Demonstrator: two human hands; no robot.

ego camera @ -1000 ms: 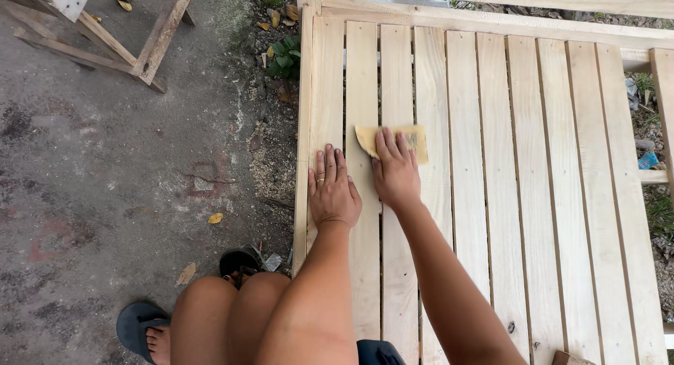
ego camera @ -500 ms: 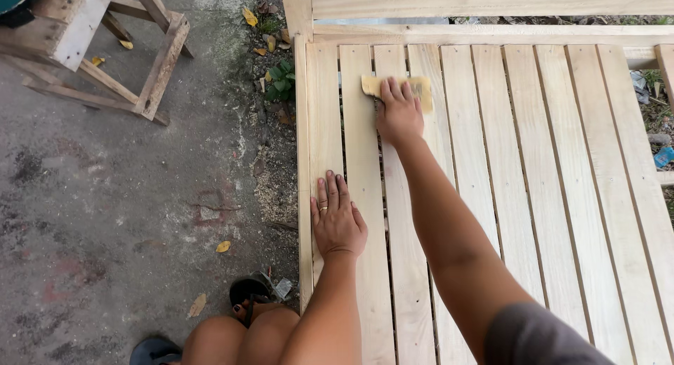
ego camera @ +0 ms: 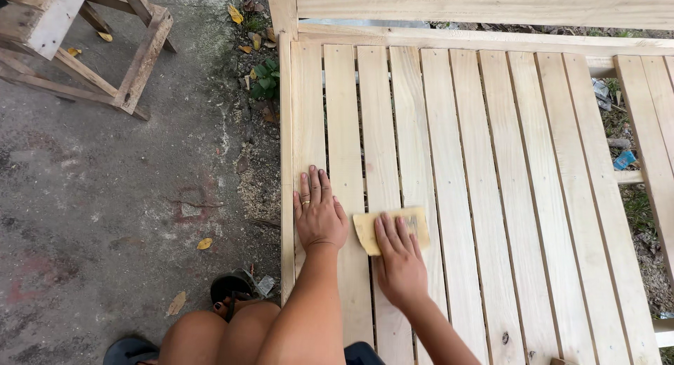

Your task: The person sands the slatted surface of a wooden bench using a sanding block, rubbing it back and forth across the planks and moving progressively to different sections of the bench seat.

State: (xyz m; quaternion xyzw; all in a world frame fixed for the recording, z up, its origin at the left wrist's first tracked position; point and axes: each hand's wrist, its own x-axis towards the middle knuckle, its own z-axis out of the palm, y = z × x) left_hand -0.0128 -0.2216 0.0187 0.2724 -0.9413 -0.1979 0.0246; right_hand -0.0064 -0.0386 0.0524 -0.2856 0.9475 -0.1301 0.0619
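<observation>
step: sanding slats | right hand [ego camera: 399,261] fingers flat, pressing sandpaper [ego camera: 390,226]; left hand [ego camera: 319,214] open, bracing slatted frame [ego camera: 491,161] | next, I judge: even pressure along grain

We hold our left hand [ego camera: 319,214] flat, palm down, fingers extended and together. Our right hand [ego camera: 399,259] lies just beside it, palm down, fingers pressed forward. Both forearms extend ahead, nearly parallel.

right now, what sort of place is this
Probably an outdoor yard used for woodworking: a pale slatted wooden frame lies over rough concrete ground, with a wooden stool, weeds and fallen leaves alongside.
</observation>
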